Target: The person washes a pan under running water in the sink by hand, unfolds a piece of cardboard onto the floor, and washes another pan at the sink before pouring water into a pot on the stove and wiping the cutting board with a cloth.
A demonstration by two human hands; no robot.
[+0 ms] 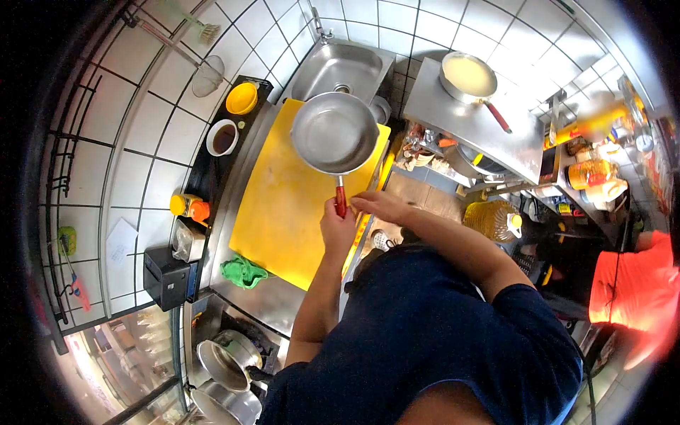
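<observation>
My left hand [338, 228] is wrapped round the red handle of a metal frying pan [334, 133]. The pan is held over a yellow cutting board [283, 205], its bowl facing up with nothing seen inside. Just right of the handle is my right hand [381, 207], fingers stretched out toward it. Whether those fingertips touch the handle I cannot tell. On the counter beside the board's near left corner lies a crumpled green cloth [243, 271].
Beyond the pan is a steel sink [336, 71]. A pot of pale yellow liquid [467, 76] stands on the steel table [425, 99]. Left, a ledge bears a yellow bowl [241, 98] and a white bowl of dark liquid [222, 138]. A person in an orange-red top [623, 283] is at right.
</observation>
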